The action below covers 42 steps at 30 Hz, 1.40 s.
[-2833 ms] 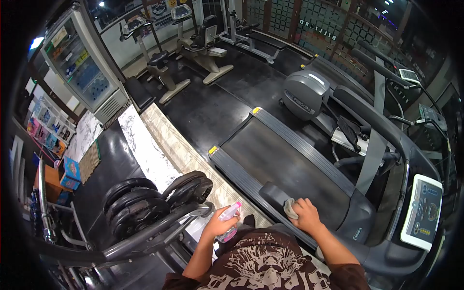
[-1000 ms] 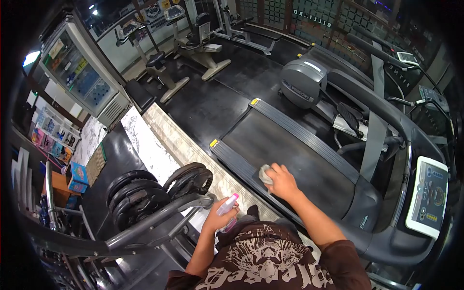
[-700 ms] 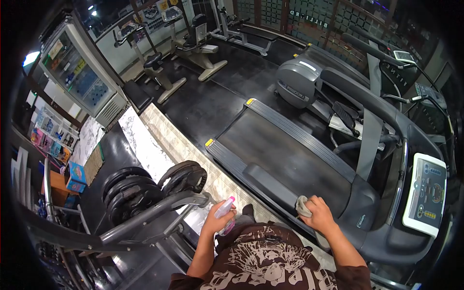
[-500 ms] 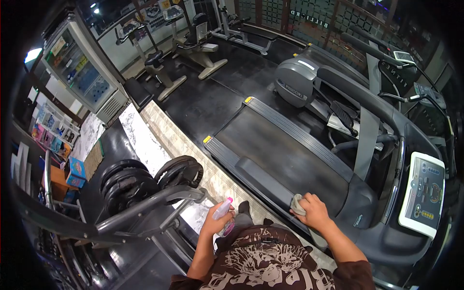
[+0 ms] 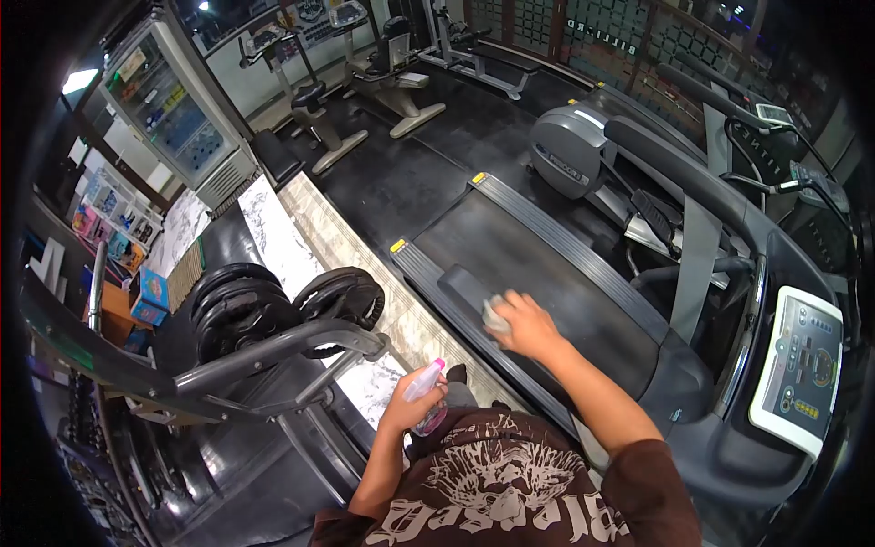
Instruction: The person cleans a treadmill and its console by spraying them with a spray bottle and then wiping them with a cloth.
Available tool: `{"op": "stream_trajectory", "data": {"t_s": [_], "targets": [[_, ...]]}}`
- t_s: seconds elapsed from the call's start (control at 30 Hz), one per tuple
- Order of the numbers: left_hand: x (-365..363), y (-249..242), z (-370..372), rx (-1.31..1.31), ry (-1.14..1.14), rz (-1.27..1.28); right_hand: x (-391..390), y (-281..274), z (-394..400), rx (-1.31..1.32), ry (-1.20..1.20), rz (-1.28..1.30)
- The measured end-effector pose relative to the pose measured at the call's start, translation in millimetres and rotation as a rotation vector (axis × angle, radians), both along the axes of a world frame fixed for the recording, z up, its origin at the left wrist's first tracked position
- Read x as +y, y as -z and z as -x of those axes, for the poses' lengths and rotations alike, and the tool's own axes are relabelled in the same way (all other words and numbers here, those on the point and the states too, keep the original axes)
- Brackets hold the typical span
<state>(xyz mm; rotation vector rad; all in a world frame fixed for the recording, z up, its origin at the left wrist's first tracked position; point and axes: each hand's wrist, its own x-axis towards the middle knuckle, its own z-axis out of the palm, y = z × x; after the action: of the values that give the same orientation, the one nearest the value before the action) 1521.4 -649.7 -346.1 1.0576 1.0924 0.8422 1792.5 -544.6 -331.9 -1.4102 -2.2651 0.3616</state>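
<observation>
My left hand (image 5: 412, 403) is wrapped round a clear spray bottle (image 5: 427, 387) with a pink top and pinkish liquid near its base, held in front of my body. Farther forward, my right hand (image 5: 529, 325) is closed on a light grey cloth (image 5: 497, 314). The cloth is at the near side rail of a treadmill (image 5: 538, 264), by the raised dark cover on that rail. Whether it presses on the surface cannot be made out exactly.
The treadmill's console (image 5: 798, 372) stands at the right. Weight plates (image 5: 241, 310) on a grey metal frame (image 5: 273, 356) are close on my left. Beyond are an elliptical machine (image 5: 570, 155), exercise bikes (image 5: 314, 114) and a glass-door fridge (image 5: 173, 109).
My right hand has moved left and forward along the treadmill's near rail with the cloth. The left hand still holds the bottle, slightly shifted. The view has tilted a little.
</observation>
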Motion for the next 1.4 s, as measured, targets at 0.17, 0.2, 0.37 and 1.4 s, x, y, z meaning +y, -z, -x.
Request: {"op": "stream_trajectory", "data": {"t_s": [0.17, 0.2, 0.37, 1.4], "targets": [[11.3, 3.2, 12.1, 0.004, -0.029, -0.034, -66.8, -21.7, -72.4, 0.027, -0.1, 0.105], [13.4, 5.1, 16.0, 0.006, -0.042, -0.032, -69.9, -22.7, -76.1, 0.033, -0.096, 0.124], [14.6, 10.0, 31.2, 0.037, -0.092, -0.023, -27.6, -2.6, -38.9, 0.054, -0.133, 0.082], [-16.1, 33.5, 76.7, -0.028, -0.338, 0.041, 93.6, 46.8, 136.5, -0.434, -0.252, -0.369]]}}
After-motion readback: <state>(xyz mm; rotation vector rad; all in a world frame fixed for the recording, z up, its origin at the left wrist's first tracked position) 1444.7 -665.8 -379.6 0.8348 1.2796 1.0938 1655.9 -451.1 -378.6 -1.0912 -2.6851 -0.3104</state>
